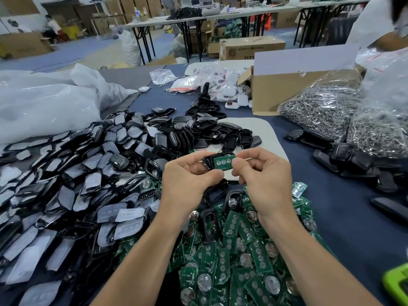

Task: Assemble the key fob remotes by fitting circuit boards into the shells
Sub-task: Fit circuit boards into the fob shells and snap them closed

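Fingers hide part of the black shell; the corner cuts off a bright green object.

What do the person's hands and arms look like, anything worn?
Both are bare. The left hand and right hand carry no gloves, rings, watch or wristband that shows. The left forearm and right forearm are uncovered down to the frame's bottom edge; no sleeve is in view.

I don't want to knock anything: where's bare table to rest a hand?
Bare blue cloth lies right of the green boards, short of the black fobs. Another strip runs between the white bag and the white fobs. The left is crowded with shells.
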Motion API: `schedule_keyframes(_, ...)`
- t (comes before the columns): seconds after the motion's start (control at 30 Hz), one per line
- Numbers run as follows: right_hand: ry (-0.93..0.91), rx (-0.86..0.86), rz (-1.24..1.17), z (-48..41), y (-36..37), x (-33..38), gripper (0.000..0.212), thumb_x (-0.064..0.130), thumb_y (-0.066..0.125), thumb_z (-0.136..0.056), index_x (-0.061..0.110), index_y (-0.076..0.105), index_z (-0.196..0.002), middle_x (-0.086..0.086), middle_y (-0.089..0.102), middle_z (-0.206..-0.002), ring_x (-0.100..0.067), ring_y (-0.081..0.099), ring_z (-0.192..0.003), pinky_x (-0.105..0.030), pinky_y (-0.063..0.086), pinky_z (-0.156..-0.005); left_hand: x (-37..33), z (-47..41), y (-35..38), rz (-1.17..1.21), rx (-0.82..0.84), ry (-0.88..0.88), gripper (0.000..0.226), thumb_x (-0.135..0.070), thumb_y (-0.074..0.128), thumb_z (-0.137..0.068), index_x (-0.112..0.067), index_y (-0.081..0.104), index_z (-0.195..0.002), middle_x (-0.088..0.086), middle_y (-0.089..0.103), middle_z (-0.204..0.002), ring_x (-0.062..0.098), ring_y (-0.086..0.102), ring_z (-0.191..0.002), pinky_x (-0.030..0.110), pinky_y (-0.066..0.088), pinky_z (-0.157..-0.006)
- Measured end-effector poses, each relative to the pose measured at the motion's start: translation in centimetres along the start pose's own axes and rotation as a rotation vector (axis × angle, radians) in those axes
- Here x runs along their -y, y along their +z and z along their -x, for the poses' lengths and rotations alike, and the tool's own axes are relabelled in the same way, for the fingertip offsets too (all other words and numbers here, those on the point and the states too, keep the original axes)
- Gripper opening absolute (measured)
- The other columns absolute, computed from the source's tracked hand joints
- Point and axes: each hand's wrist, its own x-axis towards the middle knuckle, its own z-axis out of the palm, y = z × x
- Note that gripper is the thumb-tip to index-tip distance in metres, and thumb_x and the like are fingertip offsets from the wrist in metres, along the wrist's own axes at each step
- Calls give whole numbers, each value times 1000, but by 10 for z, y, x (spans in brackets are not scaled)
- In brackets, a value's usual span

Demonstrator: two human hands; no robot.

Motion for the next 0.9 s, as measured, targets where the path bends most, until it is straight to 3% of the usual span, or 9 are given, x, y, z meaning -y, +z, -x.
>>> schedule_keyframes(0.1,-10,-2,-24,-1,0,-1,18,12,77,-88,29,75,-82,-1,73,-64,-8,59,-53,-35,49,-65,-1,1,1,12,6,5,46,-19,91,-64,-36,82,-105,12,81,-87,47,75,-90,65,60,-87)
schedule_keyframes(0.37,-6,-29,-38,0,0,-1,17,9,76,-89,24,76,-80,-2,72,-64,-6,58,-53,-30,48,-64,0,2,-1,4,38,-3,43,-17,90,-64,-31,82,-104,3,82,-89,26,80,-84,46,65,-84)
schedule_keyframes(0.63,-54,-97,128,2,3,-2,18,14,79,-86,28,75,-77,9,73,-66,-11,68,-62,-21,54,-60,-1,3,0,-30,57,25,43,-11,91,-67,-35,82,-102,2,82,-89,23,80,-84,48,65,-84)
schedule_keyframes(0.77,-96,-149,193,5,5,0,18,16,81,-84,29,75,-74,17,71,-65,-3,67,-61,-13,50,-57,-4,5,1,1,51,33,38,-17,91,-67,-40,82,-97,2,82,-87,23,81,-81,37,66,-74)
schedule_keyframes(0.9,-100,-130,258,9,8,1,19,21,84,-81,29,71,-71,19,70,-61,0,65,-56,-8,45,-53,-2,3,1,35,-8,13,34,-2,88,-79,-36,85,-84,8,81,-79,25,80,-71,27,63,-65)
